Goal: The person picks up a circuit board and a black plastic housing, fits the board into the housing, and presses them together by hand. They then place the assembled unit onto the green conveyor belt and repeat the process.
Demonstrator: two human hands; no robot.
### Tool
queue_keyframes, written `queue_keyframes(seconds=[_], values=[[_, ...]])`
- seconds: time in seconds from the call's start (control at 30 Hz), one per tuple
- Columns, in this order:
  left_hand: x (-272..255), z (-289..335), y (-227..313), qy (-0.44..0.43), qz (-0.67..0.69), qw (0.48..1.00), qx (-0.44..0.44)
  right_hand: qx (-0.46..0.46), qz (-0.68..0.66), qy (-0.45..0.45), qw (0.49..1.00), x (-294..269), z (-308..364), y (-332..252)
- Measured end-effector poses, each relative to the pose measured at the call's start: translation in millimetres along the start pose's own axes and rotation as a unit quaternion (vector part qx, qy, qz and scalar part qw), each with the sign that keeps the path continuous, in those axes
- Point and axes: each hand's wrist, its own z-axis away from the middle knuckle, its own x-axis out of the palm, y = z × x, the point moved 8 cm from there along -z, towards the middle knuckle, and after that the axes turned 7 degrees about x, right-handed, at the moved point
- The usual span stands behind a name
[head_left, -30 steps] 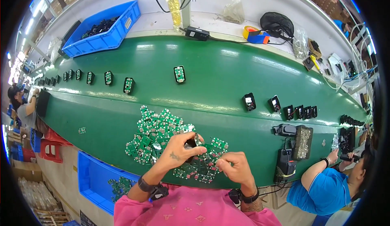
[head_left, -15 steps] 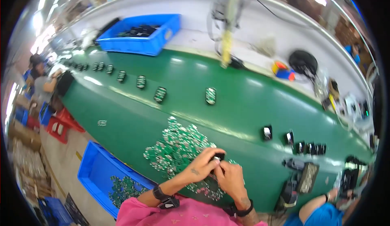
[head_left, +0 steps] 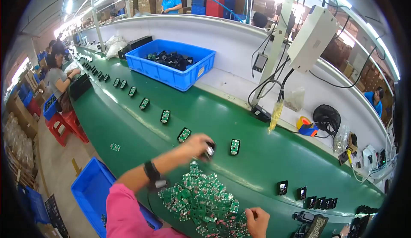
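My left hand (head_left: 198,146) is closed around a small black housing (head_left: 209,150), raised over the green bench just beyond a heap of small green circuit boards (head_left: 200,195). Motion smears the hand somewhat. At the heap's right edge, my right hand (head_left: 257,221) has its fingers curled in; whatever they hold, if anything, is hidden. Close to the left hand lies a black housing with a green board in it (head_left: 184,134). Another filled housing (head_left: 234,147) lies to its right.
A row of filled housings (head_left: 144,103) runs to the far left. Several black housings (head_left: 282,188) stand at the right. A blue bin (head_left: 171,79) of black parts sits at the back; another blue bin (head_left: 92,186) is at lower left. A co-worker (head_left: 60,73) sits far left.
My hands have parted: the left moved forward and left with the black housing, and the right stays low beside the heap. The view has shifted, showing more of the back wall.
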Motion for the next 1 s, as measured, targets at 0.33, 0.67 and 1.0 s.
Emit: queue_keyframes(seconds=[0.33, 0.67, 1.0], values=[[-282, -205, 114, 0.273, 0.235, 0.905, 0.228, 0.171, 0.001, 0.199, 0.965, -17, 44, 131], [-310, -227, 77, 0.264, 0.173, 0.928, 0.2, 0.126, -0.02, 0.299, 0.946, -19, 53, 132], [-36, -14, 73, -0.063, -0.165, 0.984, 0.019, 0.093, 0.145, 0.271, 0.947, -51, -44, 108]])
